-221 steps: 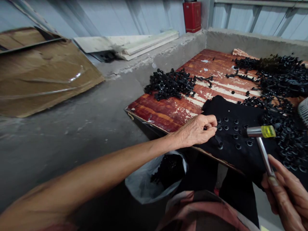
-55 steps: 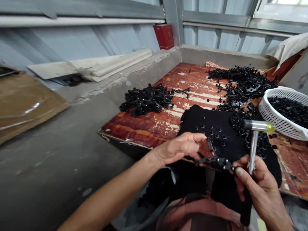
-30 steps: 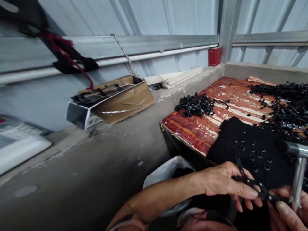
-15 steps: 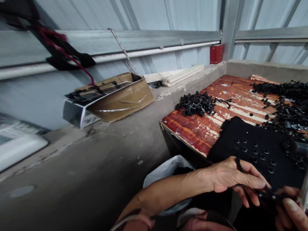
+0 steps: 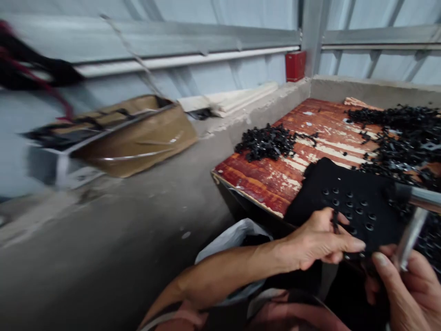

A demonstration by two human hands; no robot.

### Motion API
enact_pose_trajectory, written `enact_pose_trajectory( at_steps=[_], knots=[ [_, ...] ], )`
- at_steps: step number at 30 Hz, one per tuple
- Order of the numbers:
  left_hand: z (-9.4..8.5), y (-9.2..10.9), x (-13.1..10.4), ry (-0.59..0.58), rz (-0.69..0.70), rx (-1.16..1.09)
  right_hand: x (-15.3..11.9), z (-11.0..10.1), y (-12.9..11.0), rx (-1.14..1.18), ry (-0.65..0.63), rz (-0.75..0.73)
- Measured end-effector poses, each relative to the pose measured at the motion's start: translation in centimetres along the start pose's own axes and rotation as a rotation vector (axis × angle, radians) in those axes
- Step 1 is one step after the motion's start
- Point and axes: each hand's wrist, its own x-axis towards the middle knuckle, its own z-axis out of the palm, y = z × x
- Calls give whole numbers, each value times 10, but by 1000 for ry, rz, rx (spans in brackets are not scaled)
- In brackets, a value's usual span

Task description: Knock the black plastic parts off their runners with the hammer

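My left hand (image 5: 325, 241) has thumb and fingers pinched on a small black part (image 5: 354, 255) with shiny studs. Another thin black piece sticks up between its fingers. At the lower right, my right hand (image 5: 406, 285) is closed round the metal handle of a hammer-like tool (image 5: 411, 232), its thumb and fingertips near the same studded part. Beyond both hands lies a black cloth (image 5: 310, 197) on the table corner, with several small round black rings (image 5: 349, 195) on it.
A red-brown worn table (image 5: 255, 179) bears a pile of small black parts (image 5: 268, 142) and a larger heap (image 5: 403, 133) at the right. A white bag (image 5: 220, 243) hangs below its edge. Left are a concrete ledge and cardboard box (image 5: 144, 138). A red box (image 5: 295, 65) stands in the corner.
The view has shifted rightward. My right hand has come further into view, and the metal tool now stands up in it. My left hand still pinches the black part.
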Motion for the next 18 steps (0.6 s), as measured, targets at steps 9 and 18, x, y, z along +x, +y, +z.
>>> enact_pose_trajectory(
  at_steps=[9, 18],
  knots=[
    [-11, 19, 3, 184, 26, 144, -10, -28, -4, 189, 36, 41],
    [0, 33, 9, 271, -126, 251, -22, -38, 17, 231, 49, 104]
  ],
)
